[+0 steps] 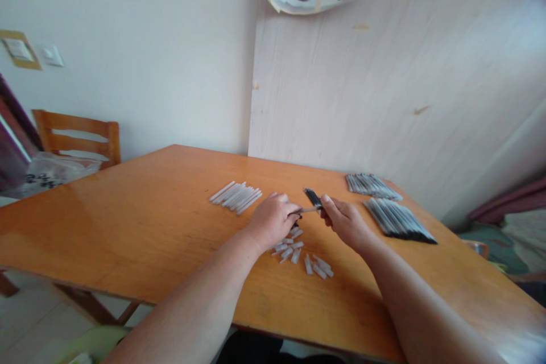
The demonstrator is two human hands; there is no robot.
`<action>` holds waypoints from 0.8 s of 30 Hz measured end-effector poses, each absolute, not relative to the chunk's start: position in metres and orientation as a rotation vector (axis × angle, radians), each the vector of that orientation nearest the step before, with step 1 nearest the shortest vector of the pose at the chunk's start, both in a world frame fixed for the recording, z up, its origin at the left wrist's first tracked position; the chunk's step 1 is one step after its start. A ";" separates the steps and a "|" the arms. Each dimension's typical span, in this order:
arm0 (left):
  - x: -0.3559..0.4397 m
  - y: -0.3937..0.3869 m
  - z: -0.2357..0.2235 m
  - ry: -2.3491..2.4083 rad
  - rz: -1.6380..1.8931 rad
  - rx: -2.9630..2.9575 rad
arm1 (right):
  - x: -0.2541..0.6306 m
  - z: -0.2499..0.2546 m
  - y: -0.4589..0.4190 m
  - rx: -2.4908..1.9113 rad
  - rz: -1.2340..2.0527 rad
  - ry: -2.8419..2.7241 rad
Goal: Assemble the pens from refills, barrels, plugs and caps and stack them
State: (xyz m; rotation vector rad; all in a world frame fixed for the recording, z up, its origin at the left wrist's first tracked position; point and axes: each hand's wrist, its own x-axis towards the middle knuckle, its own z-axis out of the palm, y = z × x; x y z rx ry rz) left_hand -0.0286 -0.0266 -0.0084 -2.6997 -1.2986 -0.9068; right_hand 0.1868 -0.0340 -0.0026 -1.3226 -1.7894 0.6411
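Note:
Between my two hands, over the middle of the table, a thin pen (310,210) lies almost level. My left hand (273,217) is closed on its left end, and my right hand (343,220) pinches the other end, which looks dark. The fingers cover most of it. Just behind my right hand is a small row of black sticks (313,197). Short translucent pieces, perhaps caps (290,247), are scattered below my left hand, with several more of these short pieces (319,267) a little to the right. Beyond my left hand lies a row of whitish tubes (236,197).
Two bundles of pens with clear barrels lie at the right, a far bundle (372,186) and a nearer bundle (400,220). They rest on the wooden table (128,222). A wooden chair (81,125) and a plastic bag with black pieces (51,173) are at the left.

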 end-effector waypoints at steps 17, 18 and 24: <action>-0.028 -0.027 -0.010 -1.291 -0.903 -2.704 | 0.185 -0.003 -0.034 -1.303 0.570 -1.872; -0.028 -0.026 -0.010 -1.288 -0.907 -2.705 | 0.185 -0.003 -0.034 -1.308 0.588 -1.855; -0.028 -0.027 -0.009 -1.316 -0.904 -2.708 | 0.187 0.004 -0.039 -1.286 0.673 -1.795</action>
